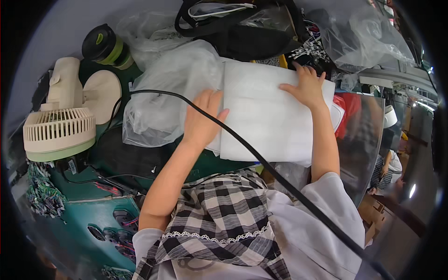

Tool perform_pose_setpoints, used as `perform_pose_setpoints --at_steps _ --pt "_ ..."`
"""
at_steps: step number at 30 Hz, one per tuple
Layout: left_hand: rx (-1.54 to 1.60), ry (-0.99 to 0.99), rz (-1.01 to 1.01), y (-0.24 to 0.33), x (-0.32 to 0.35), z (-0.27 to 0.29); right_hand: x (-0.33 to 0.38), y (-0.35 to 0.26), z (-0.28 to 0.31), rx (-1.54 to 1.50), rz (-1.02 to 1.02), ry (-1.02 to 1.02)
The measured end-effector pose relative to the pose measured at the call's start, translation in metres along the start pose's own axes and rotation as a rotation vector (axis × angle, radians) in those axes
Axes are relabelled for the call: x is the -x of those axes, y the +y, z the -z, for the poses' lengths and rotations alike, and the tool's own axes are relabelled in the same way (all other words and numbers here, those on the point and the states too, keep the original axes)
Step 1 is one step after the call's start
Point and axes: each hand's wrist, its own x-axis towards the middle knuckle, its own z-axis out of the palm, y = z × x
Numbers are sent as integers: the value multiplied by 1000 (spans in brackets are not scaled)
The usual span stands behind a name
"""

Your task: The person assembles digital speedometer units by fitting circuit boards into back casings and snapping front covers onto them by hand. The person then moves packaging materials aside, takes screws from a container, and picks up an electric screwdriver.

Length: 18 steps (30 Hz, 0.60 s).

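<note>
A stack of white foam sheet (266,116), or one folded sheet, lies flat before me. My right hand (308,86) rests with fingers spread on its far right corner. At the sheet's left edge is my left hand (201,119), fingers stretched out, over a clear plastic bag (156,105). A black cable (254,151) passes in front of my left hand and the foam, hiding part of both. Neither hand grips anything that I can see.
A beige fan (60,126) and a black-green cup (107,46) stand to the left. Beyond the foam lies a black bag (247,39), with bundled wires (312,46) beside it. Wire bundles (44,189) hang at the left edge. A transparent panel (361,140) stands at the right.
</note>
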Motion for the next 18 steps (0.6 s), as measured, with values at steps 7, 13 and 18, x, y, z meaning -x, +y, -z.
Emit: perform_pose_setpoints --at_steps 7,13,18 --pt "-172 -42 116 -14 -13 11 4 -5 25 -150 193 -426" --pt "-134 -39 100 -14 -5 14 20 0 38 -329 194 -534" --pt "33 92 76 -15 1 23 39 78 102 -451 36 -383"
